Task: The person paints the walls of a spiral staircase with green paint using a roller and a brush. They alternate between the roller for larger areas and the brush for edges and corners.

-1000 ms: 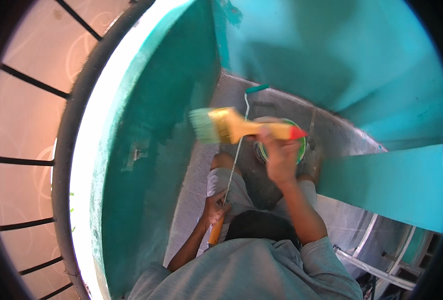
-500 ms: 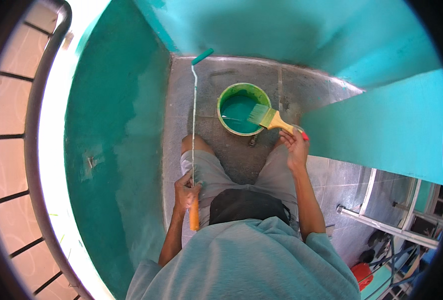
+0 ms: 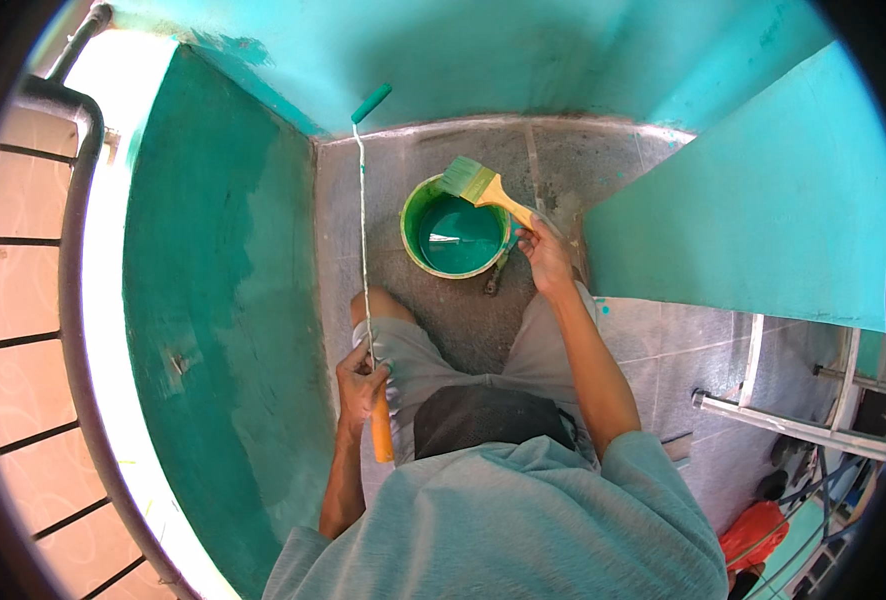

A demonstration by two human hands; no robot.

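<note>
Paintbrush (image 3: 490,193), just one, is up over the far side of the only bucket (image 3: 413,215); whether it touches the rim I can't tell. Leftmost, six thin dark bars (image 3: 18,341) run off one brown railing (image 3: 67,290), then comes a dark green wall (image 3: 223,350). Beside it, the person's left hand (image 3: 360,385) is closed round the single paint roller (image 3: 365,245) where rod meets orange handle, the hand low by the left thigh, forearm angled forward, the green roller head (image 3: 371,103) pointing away. Next stands the bucket, ahead of two bent legs (image 3: 393,340), with green paint (image 3: 468,230) inside. Right of that, the right hand (image 3: 548,255) grips the brush's yellow handle near its end, forearm stretched forward, well apart from the other hand. Farthest right is one silver ladder (image 3: 793,422).
</note>
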